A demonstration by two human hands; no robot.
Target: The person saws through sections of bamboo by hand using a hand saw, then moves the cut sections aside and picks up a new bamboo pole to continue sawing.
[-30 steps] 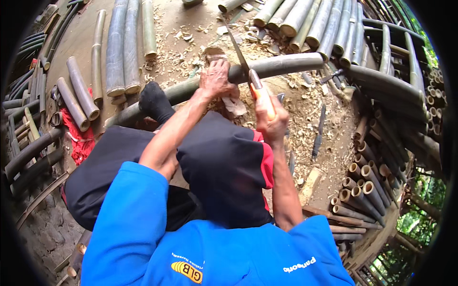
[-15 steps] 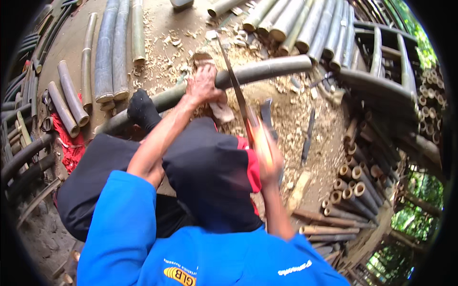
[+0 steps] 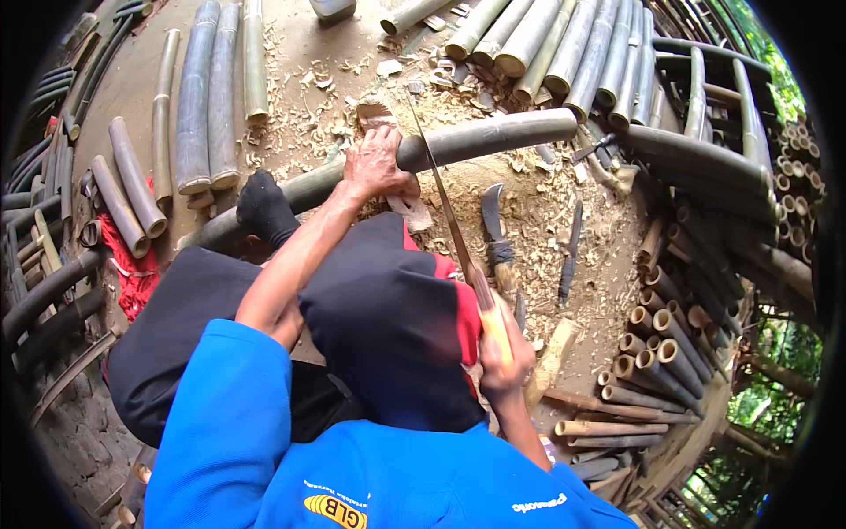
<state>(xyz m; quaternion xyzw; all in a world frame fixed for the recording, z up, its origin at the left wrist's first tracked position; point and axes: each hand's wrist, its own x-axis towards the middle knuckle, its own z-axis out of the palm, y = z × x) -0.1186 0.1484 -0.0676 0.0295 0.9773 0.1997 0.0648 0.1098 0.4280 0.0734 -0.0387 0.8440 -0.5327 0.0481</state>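
Note:
A long dark bamboo pole (image 3: 493,137) lies crosswise before me, resting over a wooden block (image 3: 408,212). My left hand (image 3: 381,166) is closed over the pole, pressing on it. Just right of that hand, the thin blade of a handsaw (image 3: 445,198) crosses the pole. My right hand (image 3: 507,354) grips the saw's yellow and brown handle, close to my right knee. My left foot (image 3: 263,204), in a dark sock, is against the pole's left part. Whether the blade has cut into the bamboo, I cannot tell.
A curved knife (image 3: 496,231) and a dark narrow blade (image 3: 571,256) lie among shavings right of the saw. Bamboo poles (image 3: 564,48) are lined up at the far right, and cut tubes (image 3: 656,353) are stacked at the right. More poles (image 3: 208,97) lie far left.
My right hand has drawn the saw back toward me and slightly right. The curved knife shows more fully now. My left hand keeps its place on the bamboo pole.

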